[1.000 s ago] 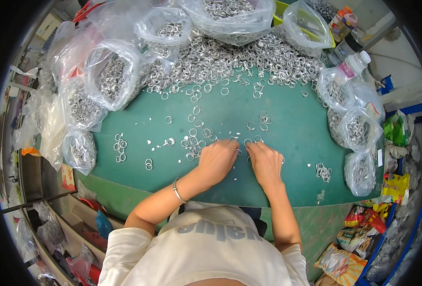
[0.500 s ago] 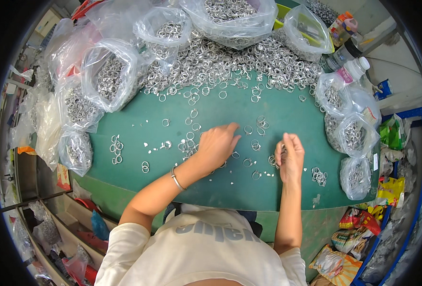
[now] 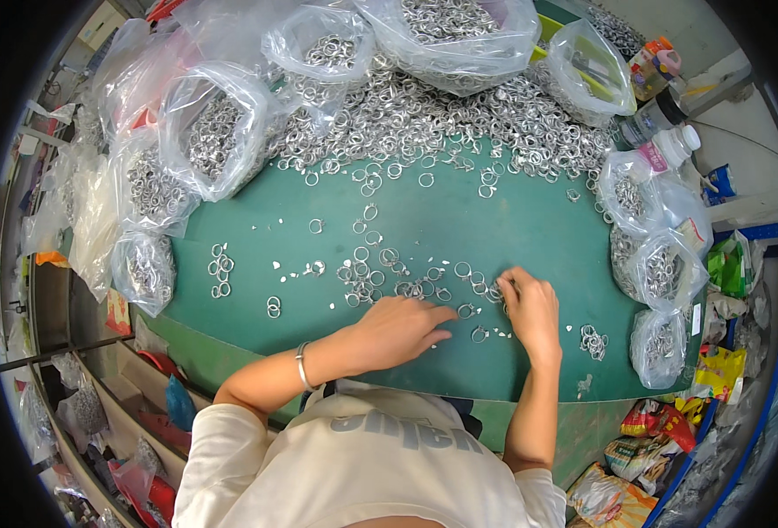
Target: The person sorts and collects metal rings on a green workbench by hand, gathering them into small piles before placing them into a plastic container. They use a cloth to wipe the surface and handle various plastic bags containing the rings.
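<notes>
Silver rings (image 3: 364, 275) lie loose and in small groups on a green tabletop (image 3: 547, 224). My left hand (image 3: 398, 333) is low over the near part of the table, palm down. Its index finger and thumb stand apart with nothing seen between them, and a single ring (image 3: 467, 311) lies just beyond the fingertips. My right hand (image 3: 532, 310) has its fingers pinched together at the right end of a short row of rings (image 3: 478, 283). A ring seems to be at those fingertips, partly hidden by them. A bangle (image 3: 302, 365) circles my left wrist.
A large heap of rings (image 3: 389, 114) spreads along the far side. Open plastic bags of rings (image 3: 208, 141) stand at the left and back, with more bags (image 3: 657, 264) at the right. Bottles (image 3: 670, 148) stand far right. A small ring cluster (image 3: 593, 341) lies right of my right hand.
My left hand has come nearer to me, uncovering a group of rings. My right hand has turned palm down and its fingertips now reach to the row of rings. The view has shifted slightly.
</notes>
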Action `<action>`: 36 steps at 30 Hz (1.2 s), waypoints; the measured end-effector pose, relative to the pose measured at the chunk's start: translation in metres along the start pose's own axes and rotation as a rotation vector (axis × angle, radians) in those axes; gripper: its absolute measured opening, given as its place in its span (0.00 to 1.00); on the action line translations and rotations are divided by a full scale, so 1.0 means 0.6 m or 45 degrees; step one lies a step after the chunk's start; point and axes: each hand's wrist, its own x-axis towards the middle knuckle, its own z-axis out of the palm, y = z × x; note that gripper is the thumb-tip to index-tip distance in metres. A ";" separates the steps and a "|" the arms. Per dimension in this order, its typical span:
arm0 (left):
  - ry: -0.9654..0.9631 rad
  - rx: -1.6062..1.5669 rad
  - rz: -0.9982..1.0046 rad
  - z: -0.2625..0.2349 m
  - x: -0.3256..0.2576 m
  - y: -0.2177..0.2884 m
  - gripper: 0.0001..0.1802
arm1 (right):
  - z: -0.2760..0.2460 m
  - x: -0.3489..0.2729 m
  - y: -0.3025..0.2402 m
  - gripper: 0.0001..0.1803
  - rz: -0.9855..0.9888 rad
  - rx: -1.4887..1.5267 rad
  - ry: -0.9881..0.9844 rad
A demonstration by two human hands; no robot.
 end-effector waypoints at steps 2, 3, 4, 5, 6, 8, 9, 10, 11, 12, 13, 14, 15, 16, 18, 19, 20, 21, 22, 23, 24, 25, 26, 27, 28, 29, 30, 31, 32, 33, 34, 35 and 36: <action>0.091 0.067 -0.065 0.001 -0.021 -0.021 0.16 | -0.008 -0.008 0.001 0.05 0.036 0.343 -0.049; 0.198 0.131 -0.132 0.002 -0.025 -0.032 0.17 | -0.009 -0.011 -0.006 0.05 0.119 0.645 -0.196; 0.305 0.196 -0.200 0.004 -0.028 -0.043 0.19 | -0.010 -0.014 -0.015 0.05 0.203 0.946 -0.346; 0.412 0.261 -0.269 0.004 -0.033 -0.050 0.20 | -0.011 -0.017 -0.028 0.06 0.288 1.246 -0.497; 0.364 0.290 -0.321 0.001 -0.037 -0.047 0.25 | -0.013 -0.018 -0.046 0.06 0.351 1.321 -0.631; 0.305 0.313 -0.302 0.011 -0.054 -0.040 0.25 | 0.005 -0.023 -0.045 0.06 0.300 1.442 -0.703; 0.281 0.325 -0.297 0.016 -0.064 -0.035 0.26 | 0.015 -0.026 -0.043 0.06 0.269 1.500 -0.746; 0.249 0.297 -0.303 0.017 -0.075 -0.030 0.26 | 0.027 -0.032 -0.047 0.05 0.293 1.378 -0.562; 0.321 0.261 -0.294 0.021 -0.080 -0.035 0.25 | 0.036 -0.032 -0.049 0.05 0.205 1.166 -0.450; 0.387 0.227 -0.284 0.027 -0.086 -0.042 0.24 | 0.045 -0.034 -0.055 0.06 0.119 0.957 -0.337; 0.453 0.194 -0.272 0.029 -0.091 -0.047 0.24 | 0.051 -0.035 -0.065 0.06 0.034 0.749 -0.224; 0.482 0.178 -0.297 0.031 -0.091 -0.047 0.22 | 0.054 -0.037 -0.078 0.08 -0.072 0.494 -0.193; 0.513 0.160 -0.317 0.029 -0.084 -0.042 0.20 | 0.064 -0.037 -0.093 0.08 -0.151 0.350 -0.129; 0.543 0.142 -0.337 0.027 -0.082 -0.041 0.18 | 0.074 -0.036 -0.106 0.08 -0.230 0.205 -0.066; 0.479 0.197 -0.300 0.026 -0.084 -0.049 0.14 | 0.086 -0.031 -0.112 0.07 -0.273 0.000 -0.035; 0.451 0.225 -0.283 0.025 -0.085 -0.052 0.13 | 0.083 -0.032 -0.110 0.07 -0.261 -0.034 -0.031; 0.474 0.184 -0.279 0.023 -0.091 -0.054 0.12 | 0.076 -0.036 -0.104 0.06 -0.248 -0.068 -0.027; 0.495 0.143 -0.279 0.021 -0.102 -0.058 0.12 | 0.068 -0.040 -0.096 0.06 -0.234 -0.098 -0.027; 0.517 0.100 -0.277 0.020 -0.109 -0.061 0.11 | 0.054 -0.040 -0.090 0.06 -0.224 -0.071 -0.136; 0.540 0.094 -0.297 0.018 -0.110 -0.065 0.12 | 0.047 -0.038 -0.094 0.06 -0.171 -0.026 -0.187; 0.560 0.088 -0.312 0.014 -0.108 -0.070 0.12 | 0.039 -0.038 -0.098 0.06 -0.113 0.019 -0.234; 0.581 0.083 -0.327 0.011 -0.106 -0.074 0.12 | 0.036 -0.038 -0.102 0.06 -0.055 0.064 -0.281; 0.580 0.079 -0.334 0.010 -0.103 -0.076 0.12 | 0.046 -0.035 -0.105 0.06 -0.091 0.060 -0.229; 0.576 0.075 -0.336 0.010 -0.095 -0.074 0.13 | 0.057 -0.031 -0.112 0.06 -0.173 0.048 -0.104; 0.574 0.074 -0.337 0.010 -0.090 -0.072 0.13 | 0.071 -0.025 -0.122 0.06 -0.256 0.038 0.023; 0.555 0.080 -0.322 0.014 -0.089 -0.071 0.14 | 0.084 -0.017 -0.131 0.06 -0.339 0.028 0.149; 0.537 0.087 -0.311 0.022 -0.089 -0.072 0.14 | 0.098 -0.007 -0.138 0.07 -0.374 -0.078 0.157; 0.518 0.095 -0.299 0.026 -0.092 -0.071 0.14 | 0.104 -0.002 -0.137 0.07 -0.372 -0.123 0.126; 0.450 0.055 -0.277 0.026 -0.099 -0.070 0.15 | 0.109 0.001 -0.137 0.08 -0.370 -0.168 0.094; 0.503 0.027 -0.273 0.026 -0.104 -0.071 0.14 | 0.114 0.004 -0.139 0.08 -0.372 -0.213 0.058; 0.556 0.000 -0.268 0.026 -0.109 -0.073 0.14 | 0.112 0.003 -0.142 0.07 -0.359 -0.151 0.043; 0.609 -0.027 -0.262 0.025 -0.112 -0.075 0.13 | 0.105 0.001 -0.144 0.07 -0.345 -0.089 0.027; 0.618 -0.032 -0.292 0.022 -0.113 -0.076 0.13 | 0.100 -0.003 -0.147 0.07 -0.327 -0.030 0.011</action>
